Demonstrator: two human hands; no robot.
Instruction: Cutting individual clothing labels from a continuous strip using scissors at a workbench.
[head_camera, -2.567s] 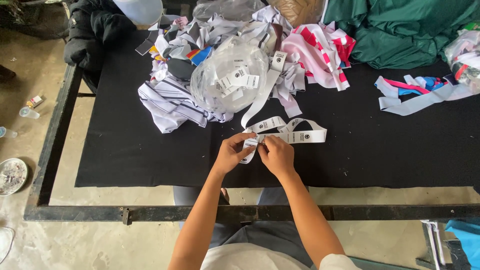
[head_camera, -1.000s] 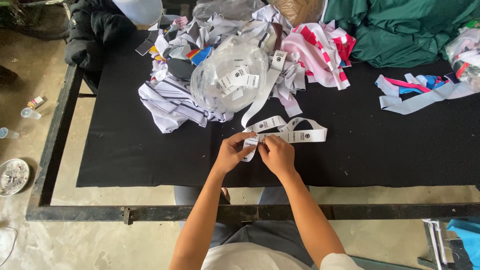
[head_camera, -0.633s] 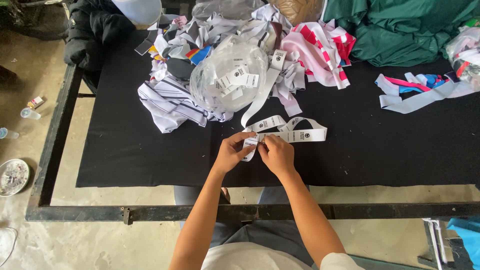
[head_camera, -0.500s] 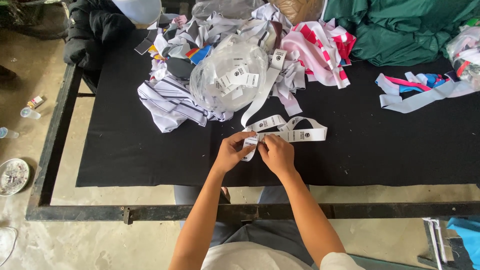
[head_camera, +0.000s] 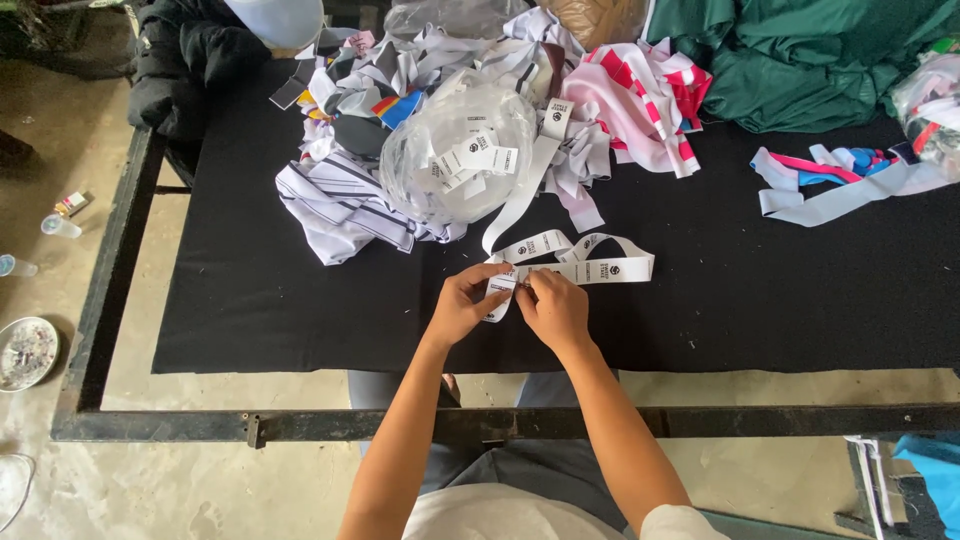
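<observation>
Left hand (head_camera: 462, 305) and right hand (head_camera: 553, 308) meet, both pinching the white label strip (head_camera: 580, 265) over the black table (head_camera: 250, 290); clear bag of labels (head_camera: 460, 165) lies behind.

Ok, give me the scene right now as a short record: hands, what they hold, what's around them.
left hand: pinching the white label strip
right hand: pinching the same strip, beside the left
strip: looped on the black table cover, running up to the clear bag of labels
behind: pile of fabric pieces, green cloth
right side: loose white and coloured bands
</observation>
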